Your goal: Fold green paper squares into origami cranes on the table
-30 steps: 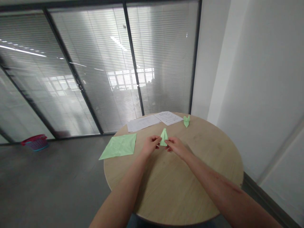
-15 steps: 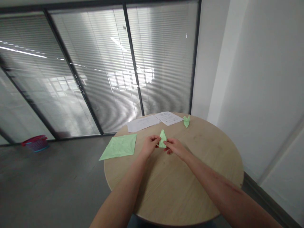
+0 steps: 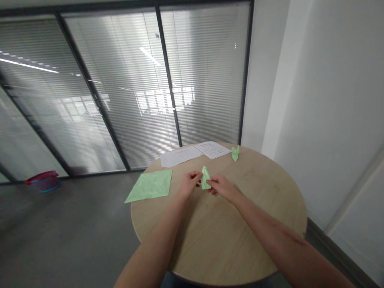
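A small piece of folded green paper (image 3: 205, 178), narrow toward its top, is held above the round table between my two hands. My left hand (image 3: 190, 184) pinches its left edge with thumb and fingers. On the other side, my right hand (image 3: 221, 186) grips the lower right edge, its fingers curled partly behind the paper. To the left lies a larger creased green sheet (image 3: 151, 185), one corner sticking out past the table's edge. A folded green paper figure (image 3: 235, 153) with pointed tips sits near the far right edge.
The round wooden table (image 3: 228, 240) stands close to a white wall (image 3: 336, 100) and a glass partition with blinds (image 3: 210, 80). White sheets, one plain (image 3: 181, 156) and one printed (image 3: 212, 149), lie at the table's far edge. A red and blue basket (image 3: 45, 182) is on the floor at left.
The folded green paper has turned slightly and sits a little lower, its tip now leaning left. Both hands keep their hold, with small finger shifts on the right.
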Demonstrator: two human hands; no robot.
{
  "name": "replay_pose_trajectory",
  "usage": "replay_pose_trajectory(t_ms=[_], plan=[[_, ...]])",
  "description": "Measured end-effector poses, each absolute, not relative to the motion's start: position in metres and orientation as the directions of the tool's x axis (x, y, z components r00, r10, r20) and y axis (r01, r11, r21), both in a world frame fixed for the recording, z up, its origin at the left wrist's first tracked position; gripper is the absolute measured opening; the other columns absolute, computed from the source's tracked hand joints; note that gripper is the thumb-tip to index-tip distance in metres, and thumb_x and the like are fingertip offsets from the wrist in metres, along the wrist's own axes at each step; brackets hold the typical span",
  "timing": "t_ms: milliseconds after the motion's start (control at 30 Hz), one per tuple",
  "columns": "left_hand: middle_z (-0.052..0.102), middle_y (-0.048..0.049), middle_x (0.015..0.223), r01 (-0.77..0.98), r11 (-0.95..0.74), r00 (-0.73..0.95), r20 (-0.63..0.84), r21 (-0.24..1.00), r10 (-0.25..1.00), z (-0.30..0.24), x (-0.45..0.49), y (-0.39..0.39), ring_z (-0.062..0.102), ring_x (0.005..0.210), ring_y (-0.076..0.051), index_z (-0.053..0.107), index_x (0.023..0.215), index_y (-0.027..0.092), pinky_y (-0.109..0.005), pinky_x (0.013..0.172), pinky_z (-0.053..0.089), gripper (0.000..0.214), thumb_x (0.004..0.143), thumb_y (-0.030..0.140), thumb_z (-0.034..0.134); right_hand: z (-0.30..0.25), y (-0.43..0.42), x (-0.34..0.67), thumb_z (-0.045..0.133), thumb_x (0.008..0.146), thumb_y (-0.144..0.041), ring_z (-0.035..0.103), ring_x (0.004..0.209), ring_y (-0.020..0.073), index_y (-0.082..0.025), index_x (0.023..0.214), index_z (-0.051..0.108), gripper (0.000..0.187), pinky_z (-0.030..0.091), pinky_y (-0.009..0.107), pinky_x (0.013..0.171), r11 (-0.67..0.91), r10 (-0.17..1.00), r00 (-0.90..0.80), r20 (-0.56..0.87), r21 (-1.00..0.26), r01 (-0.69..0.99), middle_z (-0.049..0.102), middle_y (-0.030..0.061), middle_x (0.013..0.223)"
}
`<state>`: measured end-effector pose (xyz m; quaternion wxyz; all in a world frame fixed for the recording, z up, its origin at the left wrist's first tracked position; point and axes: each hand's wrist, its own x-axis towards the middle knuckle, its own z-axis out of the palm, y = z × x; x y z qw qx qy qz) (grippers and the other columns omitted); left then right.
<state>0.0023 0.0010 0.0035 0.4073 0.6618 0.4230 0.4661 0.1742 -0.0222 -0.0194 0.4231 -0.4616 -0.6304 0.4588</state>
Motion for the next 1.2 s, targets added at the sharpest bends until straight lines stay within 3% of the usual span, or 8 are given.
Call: replay_pose_trajectory(t_ms=[333,633,1200], plan=[[0.066,-0.0040,0.072,0.177,-0.312,0.179,0.281,0.934,0.943,0.0016,0.0012,0.0045,0.057,0.060,-0.013,0.070,0.079,0.014,-0.024,0.054,0.046,0.035,0.078,0.048,0.064,-0.0206,-0.0234,0.1723,0.052,0.089,-0.041,0.063,0.064,0.0132,-0.015,0.105,0.066,0.034,0.046,0.020,0.048,0.158,0.965,-0.223,0.135,-0.983,0.092,0.069,0.0088,0.092],[0.067,-0.0053,0.073,0.168,-0.303,0.210,0.266,0.938,0.941,0.0019,0.0022,0.0025,0.059,0.065,-0.016,0.071,0.079,0.013,-0.024,0.055,0.046,0.034,0.077,0.046,0.066,-0.0231,-0.0209,0.1746,0.054,0.084,-0.044,0.058,0.058,0.0120,-0.013,0.084,0.066,0.033,0.045,0.021,0.051,0.192,0.959,-0.240,0.153,-0.970,0.151,0.066,0.0061,0.075],[0.063,-0.0021,0.069,0.151,-0.298,0.124,0.281,0.942,0.952,0.0020,0.0015,0.0031,0.057,0.064,-0.015,0.068,0.073,0.015,-0.023,0.054,0.048,0.029,0.076,0.044,0.065,-0.0239,-0.0208,0.1723,0.053,0.084,-0.043,0.053,0.052,0.0105,-0.013,0.081,0.063,0.031,0.042,0.021,0.049,0.202,0.947,-0.293,0.134,-0.955,0.217,0.062,0.0032,0.070]])
